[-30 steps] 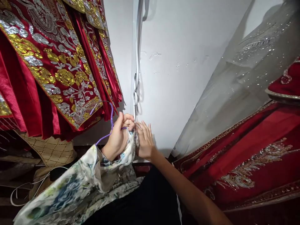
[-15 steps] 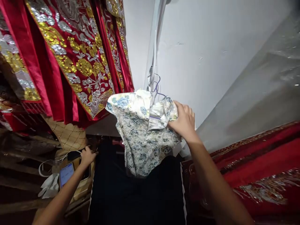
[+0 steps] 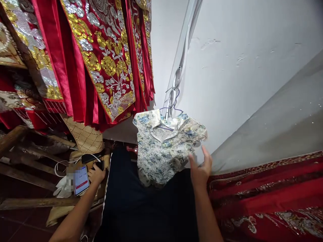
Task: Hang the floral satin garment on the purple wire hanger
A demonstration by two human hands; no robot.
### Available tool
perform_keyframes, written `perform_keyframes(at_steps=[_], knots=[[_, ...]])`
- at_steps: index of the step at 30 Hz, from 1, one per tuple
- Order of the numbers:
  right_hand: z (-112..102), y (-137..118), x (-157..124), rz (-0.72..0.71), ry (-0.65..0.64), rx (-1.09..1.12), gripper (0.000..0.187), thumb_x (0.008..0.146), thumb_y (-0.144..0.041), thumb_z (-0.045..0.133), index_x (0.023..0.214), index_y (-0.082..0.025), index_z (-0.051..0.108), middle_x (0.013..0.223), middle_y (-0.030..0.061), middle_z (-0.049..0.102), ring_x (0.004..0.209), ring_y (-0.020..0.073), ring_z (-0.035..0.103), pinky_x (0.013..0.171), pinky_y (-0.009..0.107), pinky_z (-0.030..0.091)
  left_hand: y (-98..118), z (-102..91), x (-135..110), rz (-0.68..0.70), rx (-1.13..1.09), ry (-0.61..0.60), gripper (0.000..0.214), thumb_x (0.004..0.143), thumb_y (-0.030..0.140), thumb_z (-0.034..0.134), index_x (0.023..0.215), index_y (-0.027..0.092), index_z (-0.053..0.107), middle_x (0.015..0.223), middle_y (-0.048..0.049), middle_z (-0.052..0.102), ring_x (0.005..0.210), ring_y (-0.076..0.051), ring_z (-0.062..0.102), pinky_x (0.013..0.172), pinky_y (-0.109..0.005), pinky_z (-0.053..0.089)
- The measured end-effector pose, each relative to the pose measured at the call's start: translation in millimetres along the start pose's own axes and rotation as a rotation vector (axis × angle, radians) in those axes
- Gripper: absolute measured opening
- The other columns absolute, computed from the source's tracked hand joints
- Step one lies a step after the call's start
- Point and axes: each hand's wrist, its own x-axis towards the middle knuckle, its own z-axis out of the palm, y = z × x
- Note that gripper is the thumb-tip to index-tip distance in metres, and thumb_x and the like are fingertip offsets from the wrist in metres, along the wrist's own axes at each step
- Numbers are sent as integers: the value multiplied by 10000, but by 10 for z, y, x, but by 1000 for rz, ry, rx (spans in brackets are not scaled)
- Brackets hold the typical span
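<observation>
A small floral shirt in cream, blue and green hangs on a purple wire hanger from a pale strap against the white wall. My right hand is just below the shirt's right sleeve with its fingers spread, holding nothing. My left hand reaches down to the left and rests on a dark object beside a lit phone; its fingers curl over that object.
Red garments with gold and silver embroidery hang at upper left. More red embroidered cloth lies at the right under a sheer grey veil. A dark garment spreads below the shirt. Wooden beams, a white cable and a woven item sit at left.
My right hand has let go of the shirt's shoulder and dropped below it, fingers open. The shirt now hangs free on its hanger. My left hand stays down by the phone.
</observation>
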Motion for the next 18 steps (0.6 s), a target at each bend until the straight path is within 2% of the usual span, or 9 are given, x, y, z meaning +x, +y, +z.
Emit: perform_keyframes(at_steps=[1, 3, 5, 9, 13, 15, 18], knots=[[19, 91, -213, 74, -13, 19, 609, 840, -458, 595, 1372, -171, 522, 1370, 154, 534, 1296, 320, 469, 1106, 497, 348, -2, 16, 27, 0, 15, 17, 737, 848, 541, 500, 1400, 87, 323, 1344, -314, 394, 1268, -460, 403, 936, -530, 371], [46, 282, -560, 208, -119, 55, 583, 809, -480, 618, 1300, -166, 587, 1314, 153, 576, 1241, 327, 516, 1076, 499, 384, -6, 38, 70, 15, 41, 43, 662, 869, 520, 476, 1347, 72, 379, 1304, -306, 423, 1239, -446, 426, 925, -511, 374], [48, 449, -741, 307, -189, 74, 572, 785, -494, 638, 1263, -182, 618, 1315, 145, 576, 1236, 333, 520, 1053, 497, 406, -13, 59, 83, 40, 65, 65, 609, 882, 492, 466, 1320, 73, 407, 1289, -299, 430, 1229, -437, 428, 923, -499, 370], [39, 579, -679, 381, -143, 84, 543, 770, -494, 641, 1228, -203, 645, 1292, 122, 602, 1193, 328, 549, 1016, 492, 428, -28, 111, 53, 54, 104, 79, 576, 896, 445, 462, 1356, 104, 401, 1288, -292, 418, 1209, -433, 432, 904, -489, 374], [135, 454, -567, 337, -138, 123, 516, 769, -473, 630, 1197, -185, 659, 1268, 130, 616, 1182, 315, 554, 1013, 470, 432, -28, 109, 54, 53, 116, 55, 554, 910, 453, 435, 1366, 137, 426, 1264, -280, 429, 1167, -426, 462, 868, -484, 393], [240, 346, -567, 308, -186, 159, 506, 776, -463, 616, 1196, -181, 649, 1261, 131, 624, 1188, 310, 554, 1018, 468, 427, -24, 88, 57, 63, 115, 44, 554, 918, 460, 409, 1379, 153, 427, 1252, -274, 434, 1158, -431, 469, 851, -494, 401], [494, 184, -506, 299, -354, 259, 479, 790, -465, 603, 1187, -200, 640, 1236, 124, 649, 1164, 304, 580, 975, 446, 457, -29, 61, 51, 88, 116, 33, 579, 924, 468, 372, 1415, 161, 394, 1236, -270, 437, 1154, -446, 478, 835, -508, 406]])
